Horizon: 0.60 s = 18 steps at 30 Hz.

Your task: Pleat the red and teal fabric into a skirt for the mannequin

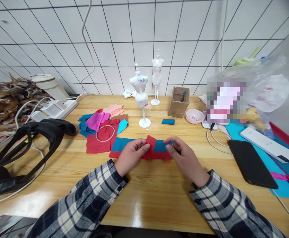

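Note:
My left hand [132,155] pinches a small piece of red crepe paper [150,145] between thumb and fingers, raised above the table. Beneath it lies a blue strip [123,144] along a longer red strip [159,155]. At the right end of these strips is my right hand [184,157], its fingers curled. A small dark object [176,148] shows among those fingers, mostly hidden, and its kind is unclear. Just left of the strips, a thin ring [97,134] rests on crumpled red paper [94,145].
Two white mannequins [141,96] stand behind the hands, near a cardboard box [178,103] and a pink bowl [195,116] of small beads. A small blue piece [168,122] lies ahead. A black headset [42,138] sits left; a dark phone [252,163] and power bank [265,143] lie right.

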Motion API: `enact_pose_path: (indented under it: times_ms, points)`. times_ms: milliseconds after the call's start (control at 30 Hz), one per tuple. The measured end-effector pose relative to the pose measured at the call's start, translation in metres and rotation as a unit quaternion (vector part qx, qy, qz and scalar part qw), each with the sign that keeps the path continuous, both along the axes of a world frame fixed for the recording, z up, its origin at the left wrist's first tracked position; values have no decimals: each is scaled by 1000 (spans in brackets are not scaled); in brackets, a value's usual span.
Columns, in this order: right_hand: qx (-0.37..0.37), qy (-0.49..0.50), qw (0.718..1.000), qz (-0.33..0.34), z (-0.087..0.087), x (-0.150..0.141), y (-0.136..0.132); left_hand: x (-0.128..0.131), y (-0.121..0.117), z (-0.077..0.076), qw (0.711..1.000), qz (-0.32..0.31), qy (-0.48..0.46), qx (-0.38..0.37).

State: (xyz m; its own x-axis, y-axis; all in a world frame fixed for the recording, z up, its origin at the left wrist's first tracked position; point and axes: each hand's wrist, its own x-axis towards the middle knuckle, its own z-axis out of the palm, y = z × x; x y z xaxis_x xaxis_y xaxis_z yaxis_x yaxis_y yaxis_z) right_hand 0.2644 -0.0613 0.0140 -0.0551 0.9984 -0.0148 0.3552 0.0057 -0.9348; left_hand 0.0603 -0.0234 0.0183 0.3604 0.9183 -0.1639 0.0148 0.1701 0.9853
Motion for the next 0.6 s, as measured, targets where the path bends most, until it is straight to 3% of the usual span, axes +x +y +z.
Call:
enact_pose_path:
  times_ms: [133, 233, 600]
  points:
    - [0, -13, 997, 80, 0, -1, -3, 1, -1, 2, 1000, 2, -6, 9]
    - [5, -77, 989, 126, 3, -3, -3, 1, -2, 2, 1000, 10, -8, 6]
    - [8, -138, 982, 129, 5, -6, -2, 1, -2, -1, 1000, 24, -6, 16]
